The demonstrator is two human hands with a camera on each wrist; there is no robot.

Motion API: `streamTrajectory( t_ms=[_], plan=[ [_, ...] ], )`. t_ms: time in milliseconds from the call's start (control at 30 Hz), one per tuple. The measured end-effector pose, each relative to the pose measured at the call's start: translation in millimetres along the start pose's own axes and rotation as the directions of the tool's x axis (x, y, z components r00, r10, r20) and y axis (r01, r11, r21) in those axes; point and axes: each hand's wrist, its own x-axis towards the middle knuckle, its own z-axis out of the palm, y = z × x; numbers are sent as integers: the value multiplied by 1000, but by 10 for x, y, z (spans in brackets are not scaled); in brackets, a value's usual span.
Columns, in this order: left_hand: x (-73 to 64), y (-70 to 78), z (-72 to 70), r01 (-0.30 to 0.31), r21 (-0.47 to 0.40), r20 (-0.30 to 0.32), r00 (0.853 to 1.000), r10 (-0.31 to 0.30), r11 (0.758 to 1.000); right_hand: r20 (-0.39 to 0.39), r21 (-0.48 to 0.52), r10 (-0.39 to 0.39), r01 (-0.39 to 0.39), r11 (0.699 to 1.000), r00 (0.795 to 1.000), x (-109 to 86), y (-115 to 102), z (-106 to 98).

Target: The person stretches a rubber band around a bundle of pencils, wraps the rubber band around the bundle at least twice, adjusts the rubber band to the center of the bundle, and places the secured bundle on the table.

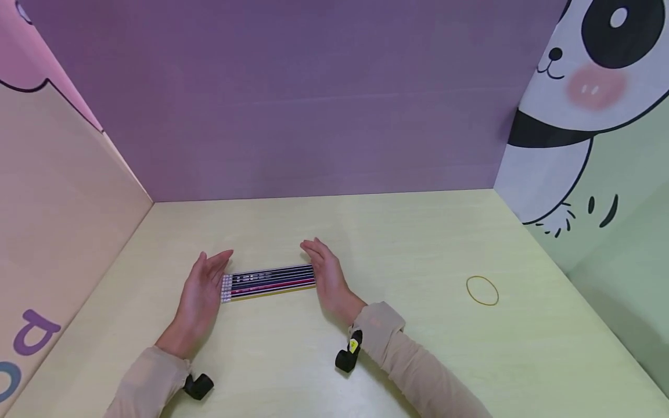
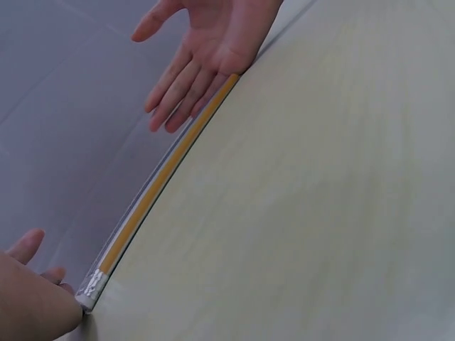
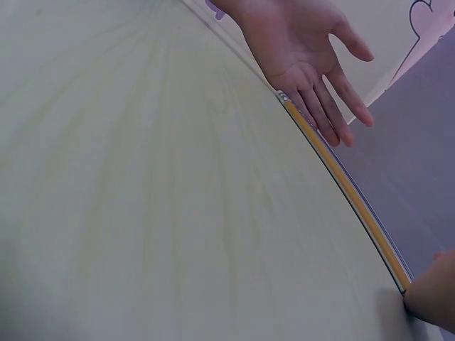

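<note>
Several pencils (image 1: 272, 281) lie side by side on the table in a flat row, dark ones, a red one and a yellow one (image 2: 170, 170) along the near edge. Their eraser ends (image 1: 226, 288) line up at the left, against the palm side of my left hand (image 1: 201, 293). At the opposite ends stands my right hand (image 1: 329, 278), its palm facing inward and covering the tips. Both hands are on edge with fingers straight, the row between them. In the right wrist view the left hand (image 3: 302, 64) shows its spread thumb and extended fingers.
A thin yellow rubber band (image 1: 482, 290) lies on the pale table (image 1: 418, 244) to the right of the hands. A purple panel (image 1: 324, 116) closes off the back, with printed side panels (image 1: 590, 191) at left and right. Small black wrist cameras (image 1: 198, 386) sit at both cuffs.
</note>
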Motion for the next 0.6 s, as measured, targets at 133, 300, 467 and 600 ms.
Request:
streamTrajectory(
  t_ms=[133,300,467,600],
  plan=[
    [4,-14,35,-11,18,4,1000,11,1000,0,-21,6,-6,1000,1000,-27,-10,16],
    [-4,12,39,-3,36,9,1000,2,999,19,-21,30,-30,999,999,-34,-18,4],
    [-7,79,9,45,47,6,999,-45,998,15,10,57,-57,998,998,-12,-66,-18],
    [-1,127,-27,78,85,3,997,-79,993,15,39,66,-66,997,998,19,-127,-45]
  ],
)
